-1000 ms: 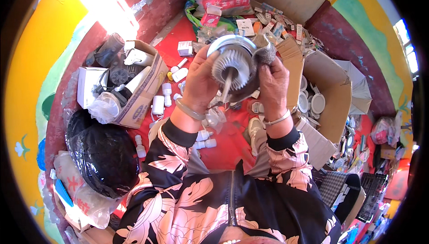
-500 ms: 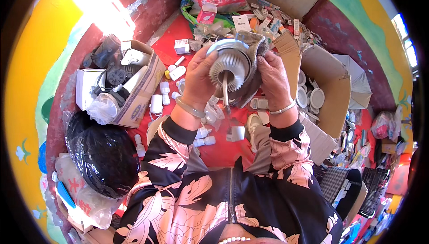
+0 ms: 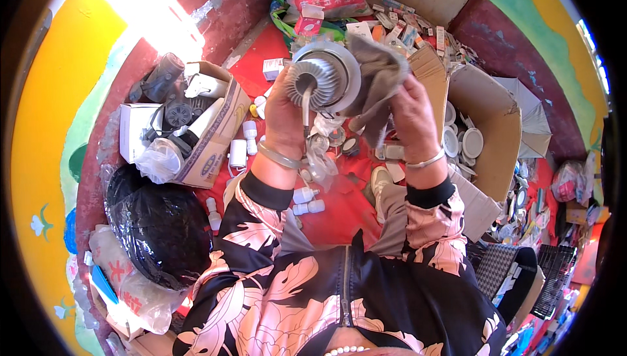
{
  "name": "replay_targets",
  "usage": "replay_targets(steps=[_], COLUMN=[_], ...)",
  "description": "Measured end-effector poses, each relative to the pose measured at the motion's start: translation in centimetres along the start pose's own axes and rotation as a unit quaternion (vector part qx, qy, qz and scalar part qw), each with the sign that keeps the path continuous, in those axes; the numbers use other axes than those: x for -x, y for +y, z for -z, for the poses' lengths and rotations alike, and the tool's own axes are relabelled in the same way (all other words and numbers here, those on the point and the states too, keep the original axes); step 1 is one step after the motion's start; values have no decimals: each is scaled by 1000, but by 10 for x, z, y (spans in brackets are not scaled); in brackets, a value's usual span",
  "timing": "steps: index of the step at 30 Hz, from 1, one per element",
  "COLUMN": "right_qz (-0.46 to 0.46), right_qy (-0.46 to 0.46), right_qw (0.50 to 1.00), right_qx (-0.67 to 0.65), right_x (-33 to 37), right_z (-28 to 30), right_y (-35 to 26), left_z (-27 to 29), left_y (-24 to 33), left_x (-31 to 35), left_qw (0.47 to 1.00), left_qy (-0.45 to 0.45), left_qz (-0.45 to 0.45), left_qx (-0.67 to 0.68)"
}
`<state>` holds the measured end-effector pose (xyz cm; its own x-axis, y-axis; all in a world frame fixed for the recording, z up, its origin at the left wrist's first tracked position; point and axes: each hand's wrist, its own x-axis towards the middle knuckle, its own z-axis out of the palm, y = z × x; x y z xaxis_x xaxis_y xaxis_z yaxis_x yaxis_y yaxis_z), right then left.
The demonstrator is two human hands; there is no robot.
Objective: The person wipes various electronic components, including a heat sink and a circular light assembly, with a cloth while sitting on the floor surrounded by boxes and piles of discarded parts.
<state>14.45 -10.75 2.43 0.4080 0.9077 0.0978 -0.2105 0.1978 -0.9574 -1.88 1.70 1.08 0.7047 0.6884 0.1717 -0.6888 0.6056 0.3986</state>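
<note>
Looking down through the head camera, I am seeing two bare hands holding things up above a red floor covering. The left hand is curling around the left side of a round, silvery lamp fitting, its grip partly hidden behind the metal fins. The fitting is staying clear of the floor, between the hands, with its ribbed end tilting toward the person and a pale cable hanging from its centre. The right hand is pinching a grey cloth between its bent fingers; the cloth is draping beside the fitting's rim, and I cannot tell whether the two are touching. Below, white plastic fittings and a crumpled clear bag are lying on the red. To the left, a carton is holding dark and white devices, with a shiny black bag sitting nearer the person. To the right, an open carton is containing white discs.
</note>
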Motion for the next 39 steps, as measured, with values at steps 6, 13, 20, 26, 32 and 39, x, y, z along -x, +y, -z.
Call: replay_targets(steps=[6, 13, 20, 26, 32, 39], right_qz=[133, 88, -21, 4, 16, -11], right_qy=[80, 11, -37, -29, -24, -14], right_qw=[959, 995, 965, 960, 992, 996], right_qx=[238, 42, 259, 279, 123, 84], right_x=[0, 7, 11, 9, 3, 3], right_z=[-37, -38, -22, -27, -25, -33], right_y=[13, -3, -36, -32, -13, 0], left_z=[-5, -17, -16, -8, -12, -12], left_y=[-5, 9, 16, 11, -1, -1], left_x=[4, 12, 15, 11, 12, 10], left_qw=[991, 975, 913, 931, 972, 982], left_qy=[-13, -74, -105, -95, -43, -18], left_qz=[-66, -33, -8, -7, -24, -59], left_qx=[-117, -207, -394, -352, -229, -180])
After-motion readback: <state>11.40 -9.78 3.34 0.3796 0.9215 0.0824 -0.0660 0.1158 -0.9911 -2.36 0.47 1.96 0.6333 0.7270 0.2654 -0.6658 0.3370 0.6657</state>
